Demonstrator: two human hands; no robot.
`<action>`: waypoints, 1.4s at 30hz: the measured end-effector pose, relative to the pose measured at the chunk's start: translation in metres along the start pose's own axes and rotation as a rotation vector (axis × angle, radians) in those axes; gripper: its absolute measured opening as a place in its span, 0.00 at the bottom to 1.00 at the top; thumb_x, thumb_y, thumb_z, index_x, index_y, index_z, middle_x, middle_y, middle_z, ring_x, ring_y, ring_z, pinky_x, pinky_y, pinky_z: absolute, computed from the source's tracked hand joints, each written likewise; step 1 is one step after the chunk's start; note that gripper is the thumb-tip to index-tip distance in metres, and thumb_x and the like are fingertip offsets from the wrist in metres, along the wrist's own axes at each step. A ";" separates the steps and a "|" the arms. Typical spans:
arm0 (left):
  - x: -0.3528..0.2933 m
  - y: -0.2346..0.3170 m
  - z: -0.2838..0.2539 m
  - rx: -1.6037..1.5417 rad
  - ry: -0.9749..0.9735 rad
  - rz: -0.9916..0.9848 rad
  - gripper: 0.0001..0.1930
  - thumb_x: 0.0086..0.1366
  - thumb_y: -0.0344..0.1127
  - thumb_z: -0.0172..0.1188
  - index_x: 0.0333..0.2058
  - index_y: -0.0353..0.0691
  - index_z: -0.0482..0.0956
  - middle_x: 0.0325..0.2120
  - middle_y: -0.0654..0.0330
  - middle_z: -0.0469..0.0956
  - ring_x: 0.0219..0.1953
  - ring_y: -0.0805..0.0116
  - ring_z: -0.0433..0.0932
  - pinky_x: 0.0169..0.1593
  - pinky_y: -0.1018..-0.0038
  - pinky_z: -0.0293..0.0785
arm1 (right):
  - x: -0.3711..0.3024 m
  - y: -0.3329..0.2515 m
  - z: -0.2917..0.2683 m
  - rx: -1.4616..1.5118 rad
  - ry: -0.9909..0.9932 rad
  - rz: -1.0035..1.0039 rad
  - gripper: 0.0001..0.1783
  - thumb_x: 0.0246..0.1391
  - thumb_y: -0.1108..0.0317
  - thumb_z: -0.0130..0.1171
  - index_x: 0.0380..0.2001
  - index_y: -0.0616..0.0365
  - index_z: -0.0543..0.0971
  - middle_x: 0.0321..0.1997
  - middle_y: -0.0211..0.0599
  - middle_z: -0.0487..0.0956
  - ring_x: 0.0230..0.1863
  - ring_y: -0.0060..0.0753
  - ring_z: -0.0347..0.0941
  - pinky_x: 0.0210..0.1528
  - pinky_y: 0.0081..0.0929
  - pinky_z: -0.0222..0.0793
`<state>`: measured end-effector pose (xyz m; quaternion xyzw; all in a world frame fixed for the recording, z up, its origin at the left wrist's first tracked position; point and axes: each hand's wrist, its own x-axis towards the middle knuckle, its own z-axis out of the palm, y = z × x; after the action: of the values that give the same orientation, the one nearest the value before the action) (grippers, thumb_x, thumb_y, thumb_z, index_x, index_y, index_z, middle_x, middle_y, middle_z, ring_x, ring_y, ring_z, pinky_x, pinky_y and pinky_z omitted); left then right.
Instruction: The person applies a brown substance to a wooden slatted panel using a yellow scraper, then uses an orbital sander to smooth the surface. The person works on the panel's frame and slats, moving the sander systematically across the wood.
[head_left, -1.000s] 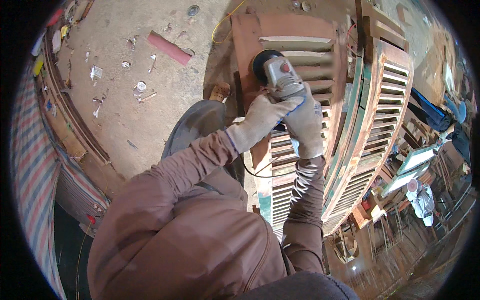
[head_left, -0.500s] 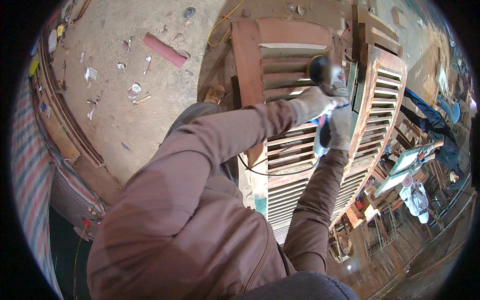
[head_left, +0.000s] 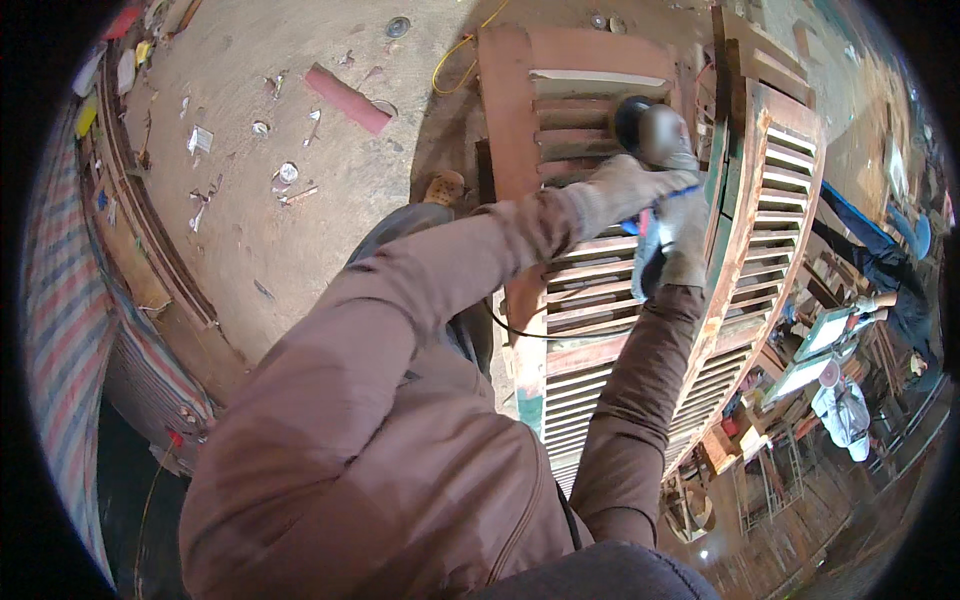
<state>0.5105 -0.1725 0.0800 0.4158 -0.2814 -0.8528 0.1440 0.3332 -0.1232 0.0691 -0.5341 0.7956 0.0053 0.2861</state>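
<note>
head view: left hand (head_left: 618,188) and right hand (head_left: 684,240) grip a grinder (head_left: 668,138); a round tub (head_left: 708,518) has unclear contents.

Matt wood louvred shutter (head_left: 512,130), rough concrete-like floor (head_left: 250,230), creased matt cloth jacket (head_left: 420,450), matt cloth-like striped sheet (head_left: 62,290)
</note>
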 end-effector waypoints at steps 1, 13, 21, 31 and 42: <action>0.004 0.004 0.010 0.011 0.021 0.042 0.31 0.60 0.61 0.74 0.38 0.31 0.87 0.32 0.58 0.84 0.35 0.72 0.82 0.37 0.69 0.80 | -0.005 0.013 -0.005 -0.006 0.013 0.052 0.30 0.50 0.51 0.71 0.52 0.57 0.79 0.43 0.55 0.86 0.47 0.55 0.85 0.49 0.47 0.79; -0.076 -0.040 -0.029 -0.097 0.302 0.077 0.26 0.63 0.47 0.76 0.52 0.33 0.83 0.45 0.60 0.86 0.45 0.72 0.82 0.53 0.72 0.78 | -0.071 -0.129 -0.003 0.399 0.002 -0.111 0.34 0.49 0.56 0.77 0.54 0.59 0.74 0.40 0.52 0.86 0.42 0.57 0.85 0.43 0.44 0.77; -0.074 -0.039 -0.053 -0.197 0.313 -0.004 0.24 0.64 0.43 0.75 0.53 0.34 0.82 0.46 0.60 0.85 0.46 0.74 0.82 0.53 0.74 0.78 | -0.046 -0.153 -0.002 0.353 -0.129 -0.107 0.36 0.47 0.55 0.78 0.55 0.58 0.74 0.39 0.54 0.86 0.43 0.60 0.85 0.43 0.46 0.78; -0.071 -0.012 -0.054 -0.207 0.295 0.031 0.26 0.64 0.46 0.75 0.53 0.34 0.82 0.46 0.60 0.86 0.45 0.74 0.82 0.51 0.74 0.79 | -0.030 -0.147 -0.004 0.265 -0.117 -0.114 0.38 0.45 0.53 0.78 0.56 0.57 0.73 0.39 0.54 0.86 0.44 0.63 0.84 0.43 0.49 0.78; 0.007 -0.011 0.001 -0.209 0.138 0.103 0.26 0.60 0.48 0.78 0.47 0.32 0.84 0.38 0.57 0.86 0.40 0.72 0.82 0.46 0.71 0.78 | -0.019 -0.086 -0.040 0.589 -0.045 -0.070 0.31 0.51 0.75 0.72 0.58 0.66 0.72 0.44 0.41 0.85 0.42 0.31 0.82 0.46 0.33 0.79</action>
<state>0.5055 -0.1667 0.0696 0.4411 -0.2013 -0.8384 0.2491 0.3936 -0.1568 0.1369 -0.4551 0.7373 -0.2238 0.4464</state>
